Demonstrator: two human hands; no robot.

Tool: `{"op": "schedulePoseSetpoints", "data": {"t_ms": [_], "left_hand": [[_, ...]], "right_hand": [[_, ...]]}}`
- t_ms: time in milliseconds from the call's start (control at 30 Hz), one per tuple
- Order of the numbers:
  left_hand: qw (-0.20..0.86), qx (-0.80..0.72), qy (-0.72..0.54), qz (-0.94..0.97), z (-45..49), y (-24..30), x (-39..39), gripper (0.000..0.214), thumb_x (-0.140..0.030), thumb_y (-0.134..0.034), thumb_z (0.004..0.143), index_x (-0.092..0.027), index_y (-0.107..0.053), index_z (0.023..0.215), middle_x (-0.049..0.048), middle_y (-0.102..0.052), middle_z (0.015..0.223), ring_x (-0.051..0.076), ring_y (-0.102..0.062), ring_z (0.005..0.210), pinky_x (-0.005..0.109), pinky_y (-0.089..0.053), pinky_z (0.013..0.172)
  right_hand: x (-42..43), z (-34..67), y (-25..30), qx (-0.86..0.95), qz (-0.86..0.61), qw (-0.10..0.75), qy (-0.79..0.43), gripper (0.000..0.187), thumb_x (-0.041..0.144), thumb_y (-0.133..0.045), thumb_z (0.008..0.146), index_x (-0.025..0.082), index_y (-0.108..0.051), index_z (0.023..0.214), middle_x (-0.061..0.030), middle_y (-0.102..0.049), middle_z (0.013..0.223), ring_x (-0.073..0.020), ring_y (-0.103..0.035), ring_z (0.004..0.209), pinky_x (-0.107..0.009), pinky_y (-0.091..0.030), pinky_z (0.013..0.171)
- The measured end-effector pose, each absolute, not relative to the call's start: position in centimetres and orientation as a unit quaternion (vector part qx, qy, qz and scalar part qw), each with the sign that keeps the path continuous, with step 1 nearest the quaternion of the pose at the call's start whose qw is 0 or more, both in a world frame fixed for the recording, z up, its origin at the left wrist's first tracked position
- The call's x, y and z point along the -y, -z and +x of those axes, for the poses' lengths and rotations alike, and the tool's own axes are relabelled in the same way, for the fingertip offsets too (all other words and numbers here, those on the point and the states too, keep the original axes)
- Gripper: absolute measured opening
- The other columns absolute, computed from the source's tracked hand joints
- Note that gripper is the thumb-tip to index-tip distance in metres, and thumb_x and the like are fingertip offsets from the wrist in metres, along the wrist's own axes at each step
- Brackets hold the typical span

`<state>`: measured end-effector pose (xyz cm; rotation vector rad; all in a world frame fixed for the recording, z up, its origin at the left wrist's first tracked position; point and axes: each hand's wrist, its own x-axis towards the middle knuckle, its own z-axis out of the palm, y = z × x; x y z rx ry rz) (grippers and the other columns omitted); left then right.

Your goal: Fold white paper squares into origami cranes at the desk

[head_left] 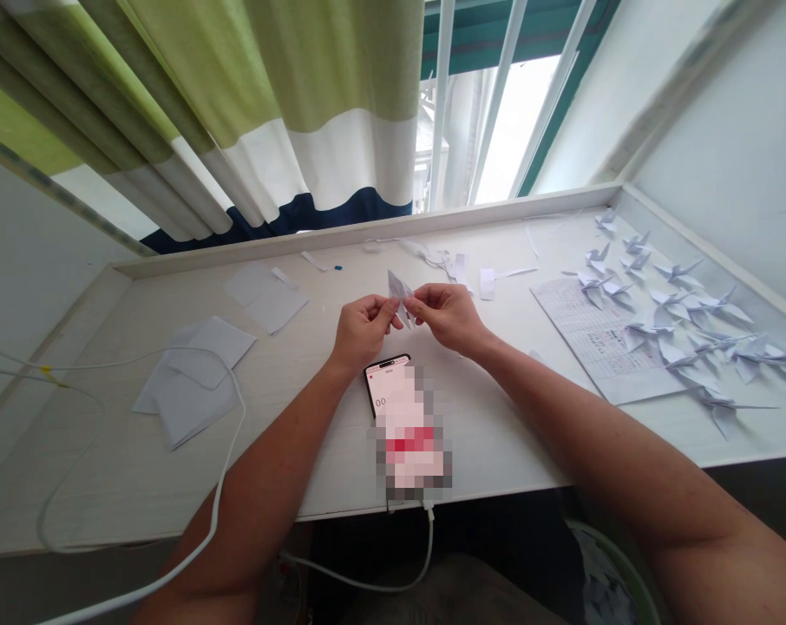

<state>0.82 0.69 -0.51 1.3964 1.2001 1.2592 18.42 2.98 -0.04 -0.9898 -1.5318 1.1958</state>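
Note:
Between my two hands, above the middle of the white desk, is a small folded piece of white paper (398, 285) with a pointed top. My left hand (365, 328) pinches its left side between thumb and fingers. From the right, my right hand (446, 314) pinches the other side. Both thumbs press close together near the paper's centre, and the fingers hide part of its lower folds. Just below my hands lies a phone (378, 382) with a lit screen, its lower part blurred out.
Many folded paper cranes (676, 273) stand at the right, some on a printed sheet (581, 347). Square white papers (201, 382) lie at the left, with more sheets (272, 299) behind. A white cable (240, 408) loops over the left side. Paper strips (487, 284) lie behind my hands.

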Motion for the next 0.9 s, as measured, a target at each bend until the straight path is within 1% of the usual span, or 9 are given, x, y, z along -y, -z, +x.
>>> {"op": "schedulePoseSetpoints", "data": {"t_ms": [67, 267, 433, 600, 667, 733, 800, 833, 900], "left_hand": [[0.42, -0.494, -0.513, 0.563, 1.1, 0.5, -0.6, 0.046, -0.062, -0.075, 0.086, -0.017, -0.072, 0.077, 0.004, -0.071, 0.065, 0.011, -0.052, 0.053, 0.026, -0.041, 0.053], [0.4, -0.512, -0.504, 0.569, 1.2, 0.5, -0.4, 0.046, -0.062, -0.072, 0.088, -0.018, -0.07, 0.076, 0.0032, -0.07, 0.063, 0.012, -0.055, 0.053, 0.026, -0.044, 0.055], [0.404, -0.503, -0.502, 0.577, 0.9, 0.6, -0.6, 0.049, -0.066, -0.07, 0.088, -0.018, -0.067, 0.075, 0.0028, -0.069, 0.063, 0.012, -0.058, 0.055, 0.026, -0.045, 0.057], [0.417, -0.507, -0.489, 0.575, 0.9, 1.2, -0.8, 0.049, -0.065, -0.069, 0.089, -0.018, -0.065, 0.079, 0.003, -0.069, 0.065, 0.012, -0.058, 0.056, 0.026, -0.045, 0.058], [0.417, -0.514, -0.478, 0.577, 0.8, 1.5, -0.8, 0.043, -0.06, -0.069, 0.091, -0.017, -0.068, 0.093, 0.0033, -0.071, 0.071, 0.013, -0.059, 0.057, 0.027, -0.046, 0.059], [0.373, -0.529, -0.479, 0.593, 0.6, 1.5, -0.8, 0.04, -0.051, -0.068, 0.094, -0.017, -0.066, 0.116, 0.0036, -0.073, 0.081, 0.014, -0.061, 0.062, 0.027, -0.047, 0.061], [0.27, -0.542, -0.486, 0.63, 0.1, 1.2, -0.8, 0.044, -0.042, -0.068, 0.095, -0.02, -0.06, 0.133, 0.0057, -0.075, 0.097, 0.016, -0.064, 0.075, 0.028, -0.049, 0.066], [0.206, -0.542, -0.482, 0.658, -0.2, 1.0, -0.8, 0.045, -0.038, -0.067, 0.096, -0.021, -0.059, 0.137, 0.0076, -0.075, 0.105, 0.018, -0.065, 0.084, 0.03, -0.05, 0.07], [0.095, -0.516, -0.458, 0.717, -0.8, 0.6, -0.9, 0.04, -0.033, -0.064, 0.098, -0.023, -0.062, 0.137, 0.0109, -0.073, 0.12, 0.024, -0.064, 0.106, 0.038, -0.052, 0.088]], "right_hand": [[-3.0, 18.5, 0.0, 0.619, -0.398, 0.466, -0.491, 0.053, 0.069, -0.08, 0.077, 0.016, -0.07, 0.074, -0.0013, -0.065, 0.064, -0.0135, -0.056, 0.061, -0.028, -0.045, 0.059], [-3.2, 18.7, 0.1, 0.578, -0.368, 0.472, -0.554, 0.05, 0.065, -0.07, 0.088, 0.017, -0.071, 0.074, -0.005, -0.071, 0.074, -0.0165, -0.065, 0.073, -0.033, -0.058, 0.076], [-3.0, 18.7, 0.0, 0.586, -0.37, 0.461, -0.554, 0.039, 0.055, -0.077, 0.084, 0.016, -0.074, 0.078, -0.0039, -0.072, 0.075, -0.0158, -0.065, 0.072, -0.032, -0.056, 0.076], [-3.0, 18.5, 0.4, 0.621, -0.379, 0.452, -0.516, 0.038, 0.054, -0.076, 0.085, 0.017, -0.07, 0.079, -0.0028, -0.071, 0.073, -0.0158, -0.064, 0.071, -0.031, -0.052, 0.073], [-3.1, 18.6, 0.7, 0.642, -0.399, 0.459, -0.467, 0.034, 0.05, -0.072, 0.089, 0.018, -0.068, 0.081, -0.0029, -0.071, 0.075, -0.0171, -0.065, 0.072, -0.032, -0.053, 0.072], [-3.3, 18.9, 0.9, 0.685, -0.426, 0.464, -0.366, 0.025, 0.042, -0.068, 0.093, 0.02, -0.067, 0.083, -0.0046, -0.073, 0.081, -0.0194, -0.066, 0.077, -0.035, -0.054, 0.075], [-3.6, 19.4, 0.8, 0.748, -0.431, 0.449, -0.23, 0.016, 0.032, -0.063, 0.097, 0.021, -0.068, 0.087, -0.0083, -0.076, 0.092, -0.0231, -0.068, 0.088, -0.04, -0.056, 0.084], [-3.9, 19.7, 0.6, 0.781, -0.42, 0.432, -0.163, 0.015, 0.028, -0.06, 0.098, 0.021, -0.069, 0.089, -0.0106, -0.077, 0.099, -0.0253, -0.069, 0.094, -0.043, -0.055, 0.089], [-4.3, 20.2, 0.3, 0.84, -0.379, 0.381, -0.072, 0.02, 0.022, -0.053, 0.102, 0.02, -0.072, 0.095, -0.013, -0.078, 0.107, -0.028, -0.07, 0.108, -0.049, -0.052, 0.104]]}}
